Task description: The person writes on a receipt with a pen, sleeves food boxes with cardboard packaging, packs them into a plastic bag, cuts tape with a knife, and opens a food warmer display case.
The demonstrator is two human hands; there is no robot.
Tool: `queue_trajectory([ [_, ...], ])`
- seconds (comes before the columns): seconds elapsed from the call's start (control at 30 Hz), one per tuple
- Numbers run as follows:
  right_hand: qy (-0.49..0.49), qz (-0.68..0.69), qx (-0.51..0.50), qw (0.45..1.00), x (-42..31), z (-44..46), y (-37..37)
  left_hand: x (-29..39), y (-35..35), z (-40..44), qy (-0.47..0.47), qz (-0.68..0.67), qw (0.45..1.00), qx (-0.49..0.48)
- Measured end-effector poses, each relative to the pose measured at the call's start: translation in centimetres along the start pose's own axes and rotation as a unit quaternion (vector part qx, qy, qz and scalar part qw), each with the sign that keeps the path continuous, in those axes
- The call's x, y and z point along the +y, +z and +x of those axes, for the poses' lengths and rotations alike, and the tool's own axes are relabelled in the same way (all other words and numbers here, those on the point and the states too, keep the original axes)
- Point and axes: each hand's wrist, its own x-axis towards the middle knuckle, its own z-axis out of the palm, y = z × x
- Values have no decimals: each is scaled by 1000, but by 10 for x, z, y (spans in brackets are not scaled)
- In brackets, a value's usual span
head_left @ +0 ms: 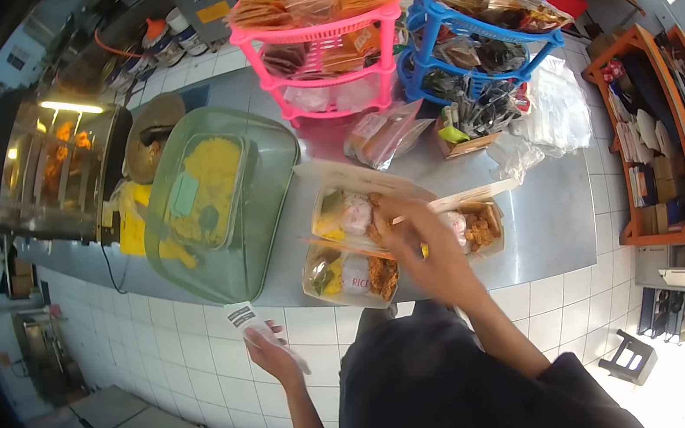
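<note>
My left hand (270, 351) is closed around a white paper packet (245, 317) with a dark printed block, held in front of the counter's near edge. My right hand (429, 254), slightly blurred, reaches over the takeaway food boxes, its fingers apart and nothing visible in them. Below and left of it, a near box (351, 277) holds fried chicken, a wrapped portion marked RICE and yellow food. Behind that, another box (394, 179) with its lid raised has similar contents near my fingertips. A third box (488, 253) lies to the right, partly hidden by my hand.
A green tub (275, 158) with a container of yellow food stands left on the metal counter (542, 230). Pink (315, 18) and blue (477, 20) racks of packets stand behind. Plastic bags (551, 110) lie at right. A lit display warmer (48, 172) is far left.
</note>
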Motion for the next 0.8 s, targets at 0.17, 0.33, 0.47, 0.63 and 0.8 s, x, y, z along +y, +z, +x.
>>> queue_trajectory([
  [0.17,171,175,-242,939,9,-83,-3,77,86,-95,-104,-151,914,-361],
  [0.33,286,233,109,923,96,-160,-65,94,230,-195,125,-83,811,-566],
  [0.47,344,226,170,895,185,-193,-142,22,300,-262,210,-24,764,-609],
  [0.63,149,-283,264,910,162,-120,-207,-81,360,-293,305,55,776,-550],
  [0.8,7,-138,61,989,175,49,-204,-77,376,-289,476,125,707,-507],
])
